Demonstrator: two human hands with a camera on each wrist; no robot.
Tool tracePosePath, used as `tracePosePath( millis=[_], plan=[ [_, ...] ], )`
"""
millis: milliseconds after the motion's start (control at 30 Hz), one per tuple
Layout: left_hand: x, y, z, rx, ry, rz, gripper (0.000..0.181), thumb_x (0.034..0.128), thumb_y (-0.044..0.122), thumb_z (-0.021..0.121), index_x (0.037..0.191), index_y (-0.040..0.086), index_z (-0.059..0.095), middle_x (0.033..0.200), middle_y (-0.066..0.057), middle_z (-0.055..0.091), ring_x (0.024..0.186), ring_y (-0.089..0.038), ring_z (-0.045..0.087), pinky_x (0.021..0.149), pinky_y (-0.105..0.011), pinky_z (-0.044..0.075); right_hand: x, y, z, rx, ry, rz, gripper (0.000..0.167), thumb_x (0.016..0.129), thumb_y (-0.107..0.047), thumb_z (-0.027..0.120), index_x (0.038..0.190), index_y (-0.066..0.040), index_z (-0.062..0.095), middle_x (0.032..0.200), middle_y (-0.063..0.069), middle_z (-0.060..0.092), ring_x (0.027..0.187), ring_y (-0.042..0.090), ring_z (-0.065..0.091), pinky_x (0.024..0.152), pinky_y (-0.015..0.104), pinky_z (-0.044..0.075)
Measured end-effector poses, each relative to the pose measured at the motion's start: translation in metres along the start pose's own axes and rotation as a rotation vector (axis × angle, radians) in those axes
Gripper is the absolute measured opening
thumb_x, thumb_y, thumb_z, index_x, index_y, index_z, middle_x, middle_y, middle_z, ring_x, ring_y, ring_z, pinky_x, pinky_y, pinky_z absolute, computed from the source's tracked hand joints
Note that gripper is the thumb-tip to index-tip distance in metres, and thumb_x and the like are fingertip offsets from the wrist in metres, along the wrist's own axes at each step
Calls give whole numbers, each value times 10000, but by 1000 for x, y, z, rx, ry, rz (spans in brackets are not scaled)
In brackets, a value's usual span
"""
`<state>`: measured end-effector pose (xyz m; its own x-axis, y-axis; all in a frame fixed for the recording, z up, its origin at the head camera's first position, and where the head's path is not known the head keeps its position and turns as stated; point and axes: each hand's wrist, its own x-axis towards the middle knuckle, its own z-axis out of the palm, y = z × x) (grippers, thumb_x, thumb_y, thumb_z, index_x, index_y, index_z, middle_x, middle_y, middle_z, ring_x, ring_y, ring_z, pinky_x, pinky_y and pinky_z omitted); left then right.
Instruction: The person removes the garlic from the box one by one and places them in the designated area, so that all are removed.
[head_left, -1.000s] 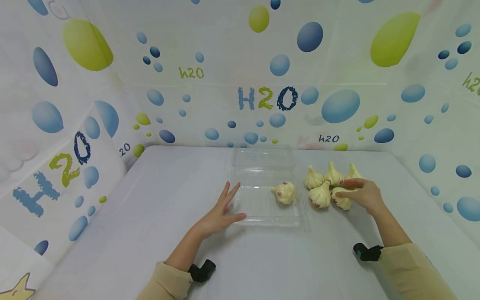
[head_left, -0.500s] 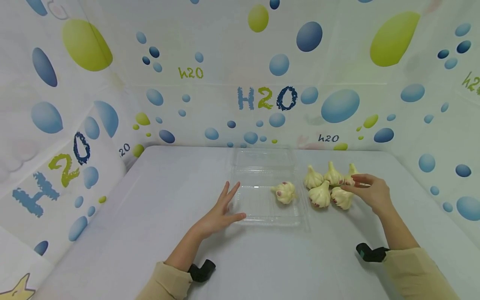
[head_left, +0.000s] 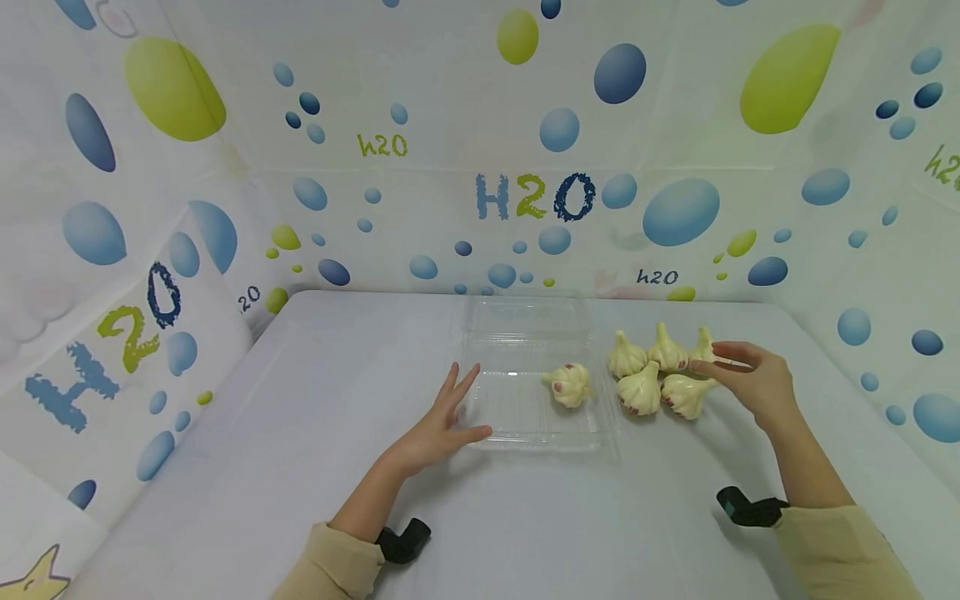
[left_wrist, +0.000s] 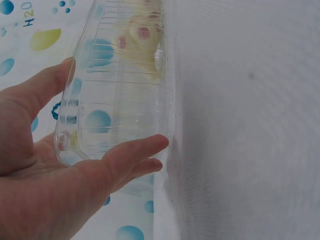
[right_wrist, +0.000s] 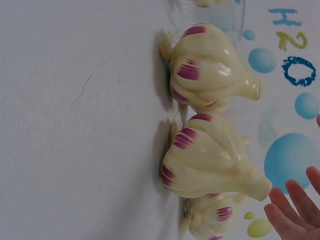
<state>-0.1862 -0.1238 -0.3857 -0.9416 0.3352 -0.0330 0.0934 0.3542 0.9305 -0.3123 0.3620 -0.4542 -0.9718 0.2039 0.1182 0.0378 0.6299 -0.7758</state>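
A clear plastic clamshell box [head_left: 517, 417] lies open on the table with one garlic bulb [head_left: 572, 386] inside, toward its right. At the box's left end my left hand [head_left: 435, 433] rests with spread fingers; the left wrist view shows the thumb by the rim and the fingers along the side. Right of the box stands a group of several garlic bulbs, cream with purple streaks. My right hand [head_left: 757, 387] hovers at this group's right side. Its fingertips [right_wrist: 275, 200] are close to the stem of the front right garlic bulb [right_wrist: 215, 155] without curling round it.
The box's raised lid [head_left: 528, 317] extends toward the back. A white cloth [head_left: 300, 400] covers the table, and a printed curtain [head_left: 435, 83] surrounds it at the back and sides. Each wrist carries a black camera mount [head_left: 750, 507].
My right hand has drawn back to the right from the front right garlic bulb, uncovering it. That bulb's stem now shows pointing right. My left hand and the box have not moved.
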Motion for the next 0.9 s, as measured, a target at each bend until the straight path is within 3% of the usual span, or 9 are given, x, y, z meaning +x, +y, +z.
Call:
tracePosePath(
  millis=[167,267,367,500,533,633,800,867,900],
  plan=[
    [-6,11,0,-3,4,-9,840,845,87,653,1480,248,128,1511,-85,-154,1367,-365,52,1056,-521,194,2,-1,1,-16,19,-35,727,668,-642,651,1286,-292,497,1253,-12,518,1104,218,526,828,460,473],
    [-11,23,1,-4,7,-3,822,850,74,643,1481,214,135,1509,-118,-144,1359,-392,68,1050,-536,190,-5,-14,-1,-3,25,-47,686,684,-606,671,1271,-287,517,1232,-24,535,1068,165,543,747,289,510],
    [-13,27,1,4,11,9,819,852,85,643,1481,208,134,1506,-138,-143,1348,-417,90,1042,-551,191,-25,-49,-9,49,3,-20,656,708,-527,709,1266,-229,539,1237,5,547,1050,144,553,683,239,514],
    [-11,23,0,0,7,5,825,849,89,648,1481,213,133,1507,-133,-144,1349,-412,93,1045,-543,194,-58,-105,-20,95,-37,-8,687,747,-457,713,1286,-84,510,1276,129,518,1109,264,527,801,408,494],
    [-10,21,0,-1,6,3,828,847,90,650,1481,218,133,1508,-128,-144,1353,-404,87,1048,-538,195,-63,-112,-20,96,-33,-5,693,744,-462,713,1284,-78,509,1271,134,520,1110,268,523,814,404,489],
    [-5,10,0,2,3,-1,843,841,109,663,1480,248,130,1510,-101,-151,1362,-381,66,1050,-529,201,-60,-110,-17,125,-43,-18,660,747,-435,722,1282,-104,520,1265,120,530,1122,281,513,815,400,493],
    [-1,0,-1,8,-2,-4,866,830,168,683,1471,318,121,1510,-53,-168,1368,-360,61,1051,-522,205,-28,-60,3,85,-17,-89,623,714,-501,718,1267,-280,534,1233,-3,558,1081,188,527,709,213,508],
    [-1,0,-1,8,-4,-7,866,832,172,681,1470,329,117,1510,-42,-173,1368,-357,66,1053,-518,204,-26,-55,8,72,-10,-108,625,714,-520,707,1269,-298,526,1229,-11,556,1070,178,529,686,163,489],
    [-1,1,-1,9,-4,-6,863,835,165,677,1472,320,115,1510,-45,-173,1368,-360,65,1052,-520,204,-29,-61,8,80,-20,-110,643,717,-517,707,1282,-276,516,1243,12,547,1084,201,524,722,197,500]
  ],
)
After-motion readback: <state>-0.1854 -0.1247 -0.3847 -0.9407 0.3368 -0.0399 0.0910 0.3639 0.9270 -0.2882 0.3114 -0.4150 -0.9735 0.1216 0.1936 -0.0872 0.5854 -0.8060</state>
